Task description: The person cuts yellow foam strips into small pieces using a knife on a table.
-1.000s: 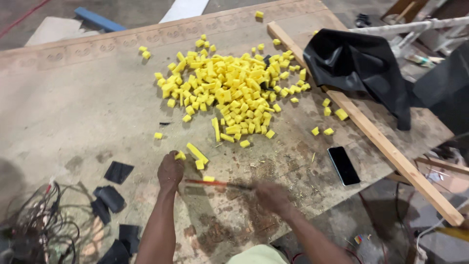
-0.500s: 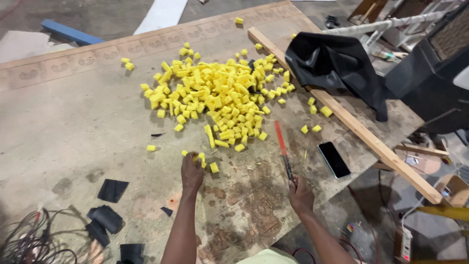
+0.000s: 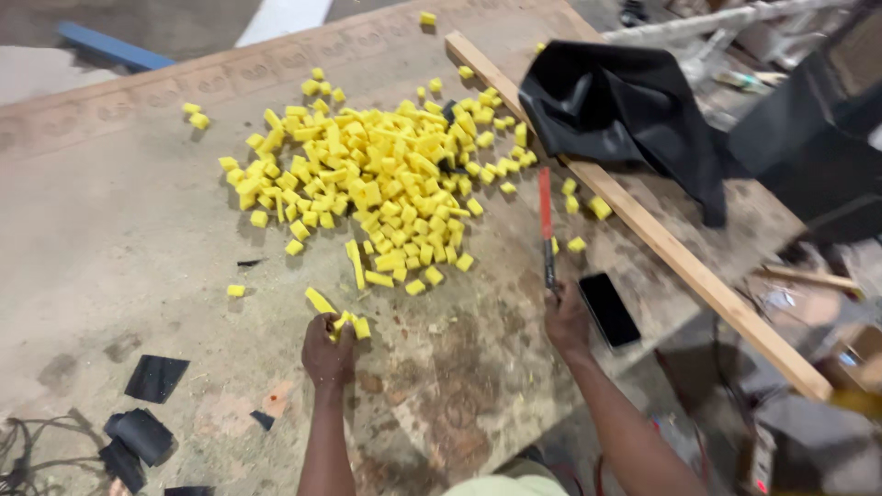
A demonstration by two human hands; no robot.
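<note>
Left hand (image 3: 328, 354) grips yellow foam strip (image 3: 333, 315); right hand (image 3: 567, 317) holds blade (image 3: 546, 225) (red-tipped).

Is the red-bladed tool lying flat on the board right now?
No, the right hand holds the red-bladed tool by its dark handle, pointing away over the board.

My left hand (image 3: 328, 354) grips soft, porous yellow foam pieces (image 3: 342, 323); my right hand (image 3: 567, 317) holds a knife (image 3: 546, 230) with a matt red blade. The wooden board (image 3: 119, 211) looks rough and stained. The phone (image 3: 608, 310) is glossy glass, the black sheet (image 3: 625, 115) faintly shiny.
</note>
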